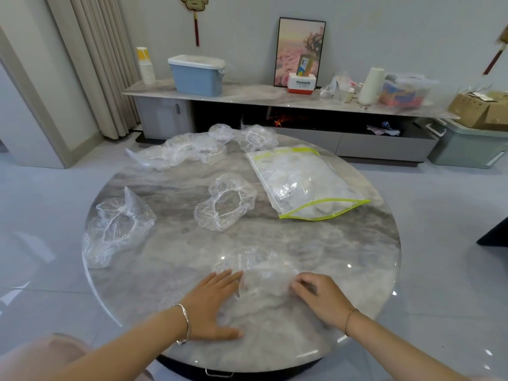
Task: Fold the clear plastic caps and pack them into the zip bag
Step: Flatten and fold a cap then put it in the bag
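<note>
Left hand [213, 306] lies flat with fingers spread on a clear plastic cap [261, 276] at the near edge of the round marble table [316, 257]. Right hand [319, 296] pinches the cap's right edge. The zip bag [305, 182] lies beyond, mouth gaping.

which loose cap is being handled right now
The nearest cap: the left hand presses on it and the right hand pinches it. The other caps lie untouched farther off.

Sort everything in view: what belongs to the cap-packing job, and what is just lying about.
Job: cap under the hands, pressed by left hand, pinched by right hand; loose caps; zip bag.
Lying about: blue bin, framed picture, Panasonic box, cardboard box.
</note>
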Tool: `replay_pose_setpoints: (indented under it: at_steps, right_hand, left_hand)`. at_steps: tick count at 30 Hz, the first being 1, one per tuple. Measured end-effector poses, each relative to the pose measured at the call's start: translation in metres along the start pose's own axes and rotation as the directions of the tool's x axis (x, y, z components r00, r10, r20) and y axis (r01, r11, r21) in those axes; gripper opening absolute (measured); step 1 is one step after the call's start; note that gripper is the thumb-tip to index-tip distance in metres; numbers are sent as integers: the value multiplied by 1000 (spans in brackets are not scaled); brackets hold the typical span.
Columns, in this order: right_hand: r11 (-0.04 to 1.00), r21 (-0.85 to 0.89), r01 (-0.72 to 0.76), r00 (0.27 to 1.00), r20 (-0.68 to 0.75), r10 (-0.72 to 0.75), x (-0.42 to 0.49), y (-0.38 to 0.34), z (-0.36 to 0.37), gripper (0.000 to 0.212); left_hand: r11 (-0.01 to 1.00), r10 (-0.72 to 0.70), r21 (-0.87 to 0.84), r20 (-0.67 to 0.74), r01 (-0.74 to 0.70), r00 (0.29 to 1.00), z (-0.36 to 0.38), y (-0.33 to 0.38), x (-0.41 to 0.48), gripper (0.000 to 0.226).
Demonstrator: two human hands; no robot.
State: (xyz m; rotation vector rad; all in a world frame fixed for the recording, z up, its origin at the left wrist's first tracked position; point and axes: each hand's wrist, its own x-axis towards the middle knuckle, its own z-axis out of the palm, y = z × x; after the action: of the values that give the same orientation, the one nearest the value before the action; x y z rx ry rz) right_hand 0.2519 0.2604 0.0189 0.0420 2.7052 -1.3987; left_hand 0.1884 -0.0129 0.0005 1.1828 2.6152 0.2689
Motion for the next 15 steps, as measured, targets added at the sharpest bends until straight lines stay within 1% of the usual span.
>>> replay_pose_setpoints:
  at_steps: [1,2,3,4,5,7,9,11,12,13,14,15]
  right_hand:
    - [998,65,-22,999,-25,23,2,-3,0,19]
    - [993,109,-44,997,-57,51,3,-4,1,19]
    - [989,136,-63,993,-89,75,5,-5,0,20]
    - [986,144,-82,988,-118,99,6,-5,-1,21]
    - [985,139,-101,984,-135,120,6,-5,-1,22]
    - [988,68,-137,978,-151,146,6,-3,-3,24]
    - [985,-65,-159,974,-172,146,7,0,-3,25]
    - [960,-219,-177,968,-217,129,8,2,-5,20]
    - [935,-309,-175,964,-248,99,8,2,-5,12]
    - [906,-398,-145,959,-280,30,8,2,-4,6]
    - [871,-484,-80,947,-311,-85,10,3,-2,13]
    - [830,-557,7,925,-313,-217,10,4,2,22]
  left_hand:
    - [1000,20,-1,-101,-20,995,1,2,0,100]
    - [999,44,-7,-252,-47,967,1,4,1,78]
    - [996,13,-80,-372,-46,928,0,4,3,52]
    - [974,-81,-226,-411,-15,908,-3,6,4,32]
    - [935,-179,-354,-385,34,906,-7,7,6,22]
    - [850,-315,-513,-311,120,897,-8,5,9,17]
    - [790,-405,-583,-266,189,874,-8,-2,12,10]
    - [805,-443,-519,-201,288,874,-7,-9,13,11]
    - [821,-453,-463,-173,333,875,-7,-9,13,12]
    - [843,-458,-396,-175,364,871,-7,-9,13,18]
    - [879,-432,-327,-234,348,871,-6,-8,14,28]
    - [922,-365,-263,-335,286,869,-6,-6,14,37]
